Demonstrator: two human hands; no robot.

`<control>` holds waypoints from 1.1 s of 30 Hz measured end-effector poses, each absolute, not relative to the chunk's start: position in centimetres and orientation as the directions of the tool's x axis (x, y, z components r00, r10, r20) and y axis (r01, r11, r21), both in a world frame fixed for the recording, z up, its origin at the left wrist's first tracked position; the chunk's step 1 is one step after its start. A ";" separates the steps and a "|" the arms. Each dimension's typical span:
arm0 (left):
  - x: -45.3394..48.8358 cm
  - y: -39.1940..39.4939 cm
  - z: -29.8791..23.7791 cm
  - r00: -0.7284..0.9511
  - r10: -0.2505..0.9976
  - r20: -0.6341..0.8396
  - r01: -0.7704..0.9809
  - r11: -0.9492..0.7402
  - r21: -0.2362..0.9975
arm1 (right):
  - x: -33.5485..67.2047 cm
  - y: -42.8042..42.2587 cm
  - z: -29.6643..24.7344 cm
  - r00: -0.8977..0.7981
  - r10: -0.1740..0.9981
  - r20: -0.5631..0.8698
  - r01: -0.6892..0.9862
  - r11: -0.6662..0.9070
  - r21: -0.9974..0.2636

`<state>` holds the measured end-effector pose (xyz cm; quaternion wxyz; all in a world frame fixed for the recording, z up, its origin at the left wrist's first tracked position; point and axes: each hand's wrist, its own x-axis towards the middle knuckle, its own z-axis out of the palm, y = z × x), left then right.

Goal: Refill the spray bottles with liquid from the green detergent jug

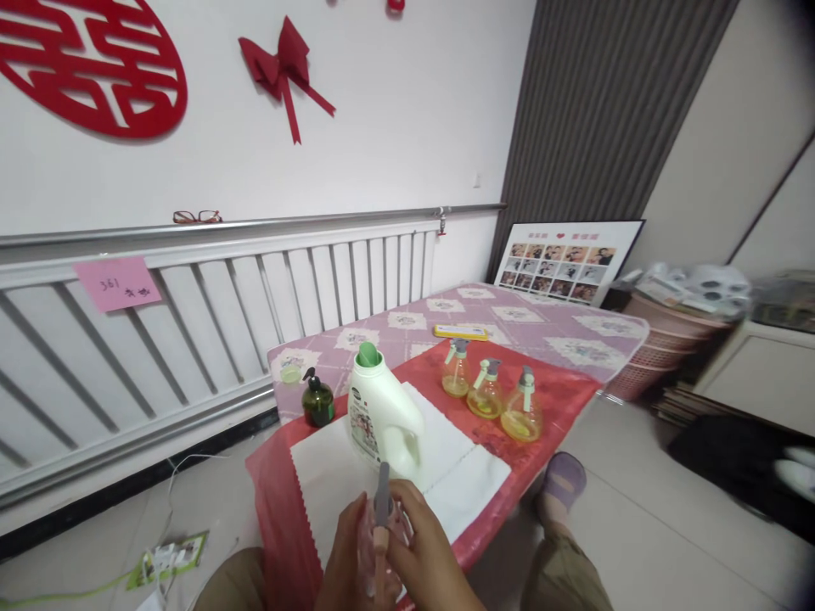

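Close to me, at the bottom of the head view, a clear pinkish spray bottle [382, 513] with a grey and pink trigger head stands between my hands. My left hand [347, 552] closes on its left side, and my right hand [425, 543] wraps the right side near the neck. Just beyond them a large white detergent jug [385, 416] stands uncapped on a white cloth [471, 488], green showing in its mouth. To its left is a dark green pump bottle [317, 404]. Three spray bottles [485, 397] holding some yellow liquid stand in a row at right.
A red cloth [560, 386] lies over the patterned tablecloth [407, 321]. A yellow box [459, 332] and a small pale green cap-like piece [291, 374] lie farther back. The radiator [344, 280] borders the table's far left; stacked baskets [662, 339] stand right.
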<state>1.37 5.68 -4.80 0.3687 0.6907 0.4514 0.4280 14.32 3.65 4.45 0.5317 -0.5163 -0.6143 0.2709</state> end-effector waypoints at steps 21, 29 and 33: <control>-1.0 12.2 -6.2 0.201 0.973 0.112 0.573 -0.209 0.792 | 30.6 13.3 4.5 0.560 0.679 0.475 0.595 0.069 -0.801; -1.0 12.7 -6.5 0.206 0.961 0.186 0.544 -0.271 0.794 | 32.1 21.4 3.1 0.587 0.663 0.463 0.615 0.006 -0.788; -0.9 12.9 -6.8 0.185 0.966 0.178 0.552 -0.252 0.795 | 32.7 23.3 2.2 0.614 0.659 0.435 0.607 -0.041 -0.794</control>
